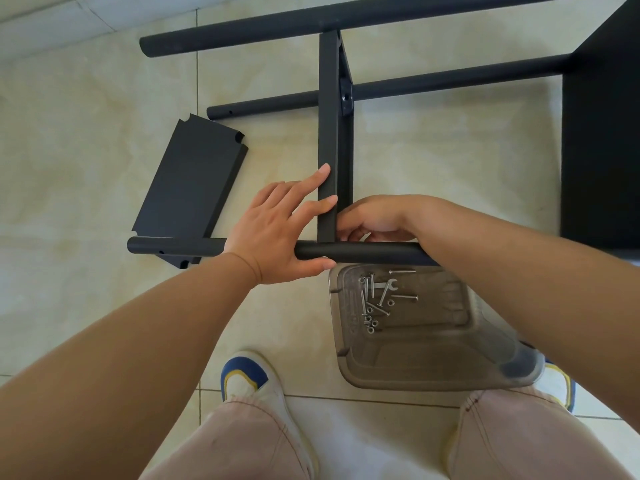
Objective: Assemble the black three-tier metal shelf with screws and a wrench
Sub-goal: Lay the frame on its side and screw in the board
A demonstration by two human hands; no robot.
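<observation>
The left hand (277,230) lies flat with straight fingers against the upright black metal shelf panel (329,140), its thumb under the nearest round black metal pole (363,252). Just right of that panel, the right hand (377,220) curls its fingers at the joint where panel meets pole; whether it pinches anything there cannot be told. The 2 hands sit close together, with only the panel edge between them. Beyond the hands, 2 more black poles (450,79) cross the same panel. Left of the left hand, a loose black flat shelf panel (190,181) lies on the beige tiled floor (86,150). Just below the right hand stands a clear plastic tub (415,358) holding silver screws (372,285), nuts and a small silver wrench (387,289).
</observation>
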